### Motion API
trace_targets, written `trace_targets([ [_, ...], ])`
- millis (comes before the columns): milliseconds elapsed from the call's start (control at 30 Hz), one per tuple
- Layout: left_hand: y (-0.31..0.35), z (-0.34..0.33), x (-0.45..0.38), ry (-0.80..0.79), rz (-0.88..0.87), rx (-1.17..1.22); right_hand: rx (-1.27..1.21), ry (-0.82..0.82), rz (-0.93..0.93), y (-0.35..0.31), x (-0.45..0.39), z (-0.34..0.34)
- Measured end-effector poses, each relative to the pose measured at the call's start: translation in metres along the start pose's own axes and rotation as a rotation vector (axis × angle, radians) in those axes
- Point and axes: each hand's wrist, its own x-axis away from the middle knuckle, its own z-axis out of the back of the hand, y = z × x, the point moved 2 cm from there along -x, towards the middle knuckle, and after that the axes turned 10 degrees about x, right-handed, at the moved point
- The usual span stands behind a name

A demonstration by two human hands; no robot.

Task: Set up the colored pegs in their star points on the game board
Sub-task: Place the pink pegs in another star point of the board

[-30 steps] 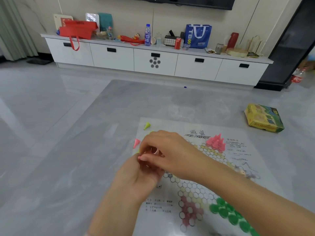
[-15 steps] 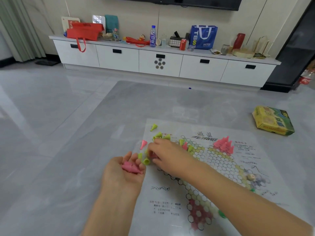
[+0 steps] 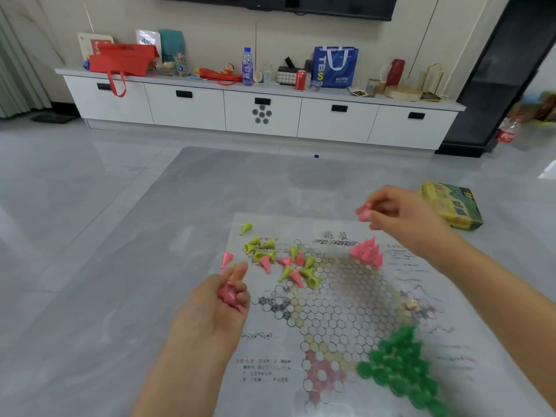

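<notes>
Game board (image 3: 346,332) on floor (image 3: 105,236) — box (image 3: 451,206) beyond right corner, cabinet (image 3: 261,111) behind.

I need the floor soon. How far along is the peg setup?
Done: dark green pegs fill their point. In hand: right hand pinches a pink peg above the standing pink cluster; left hand holds more. Left: the loose pink and yellow-green pile on the board.

Bright even daylight, soft blur, wide-angle edge warping
</notes>
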Motion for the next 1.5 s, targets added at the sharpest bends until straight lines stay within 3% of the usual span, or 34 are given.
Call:
trace_targets([
  [167, -0.014, -0.008, 0.002, -0.026, 0.009, -0.143, 0.094, 0.039, -0.119, 0.05, 0.02, 0.015],
  [333, -0.024, -0.012, 0.003, -0.013, 0.003, -0.209, 0.248, -0.076, -0.066, 0.079, 0.039, -0.003],
  [1233, -0.027, -0.012, 0.002, -0.028, -0.013, -0.3, 0.301, -0.067, -0.052, 0.09, 0.04, -0.018],
  [1400, -0.03, -0.014, 0.005, -0.172, -0.021, -0.488, 0.264, -0.052, -0.106, 0.08, 0.049, -0.004],
  [1500, -0.036, -0.018, 0.013, -0.323, 0.031, -0.602, 0.214, -0.062, -0.006, 0.043, 0.057, 0.001],
])
